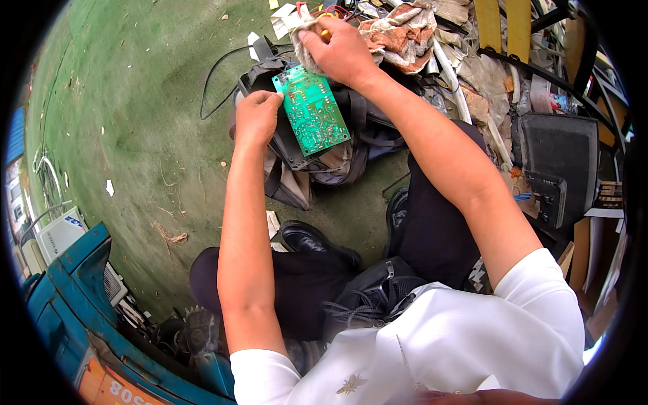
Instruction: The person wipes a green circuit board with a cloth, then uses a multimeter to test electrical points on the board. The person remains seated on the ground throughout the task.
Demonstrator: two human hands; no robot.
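A green circuit board (314,115), its traced and soldered side facing up, tilts above a dark open bag (358,115) on the ground. My left hand (256,116) pinches the board's left edge between thumb and fingers. Beyond the board's top end, my right hand (341,52) is closed on a whitish crumpled rag (304,42). A small yellow piece (326,36) shows between the right fingers; what it belongs to is hidden. The rag hangs close to the board's upper edge, and whether they touch I cannot tell.
A stained cloth (401,37) and piled scrap lie at the far right, with a white pipe (453,81) among them. A black panel (560,155) stands at the right. Blue metal machinery (74,297) is at the lower left. A thin black cable (209,81) loops over the green ground.
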